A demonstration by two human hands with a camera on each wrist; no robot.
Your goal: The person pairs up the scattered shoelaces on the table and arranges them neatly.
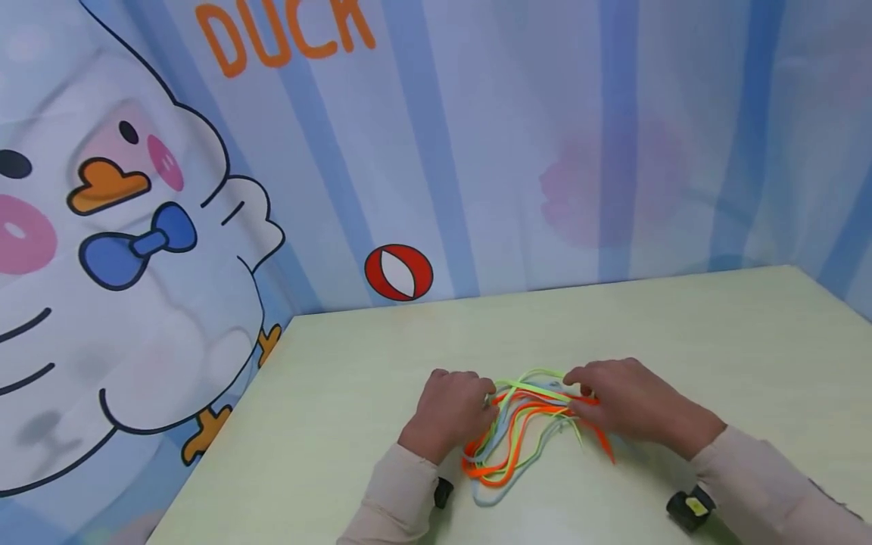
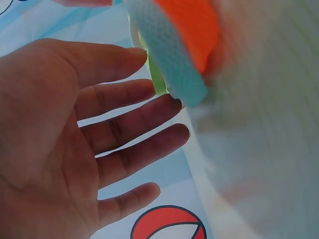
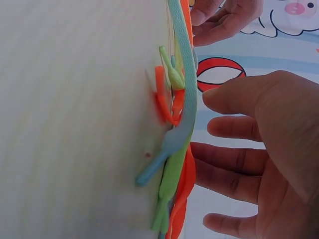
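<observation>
The head view is bright, with soft shadows lower right on the flat, pale yellow-green counter (image 1: 341, 424); the dimmer left wrist view blurs hazily at right.

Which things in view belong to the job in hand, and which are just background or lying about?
In the job:
orange, yellow-green and pale blue laces
left hand and right hand, both at the laces

Just there:
pale table
duck-print backdrop
red-and-white ball, only printed
black wrist cameras, apparently worn

Booth-like setup, striped blue backdrop (image 1: 507, 151), printed cartoon duck (image 1: 150, 348), pale tabletop (image 1: 702, 325)
</observation>
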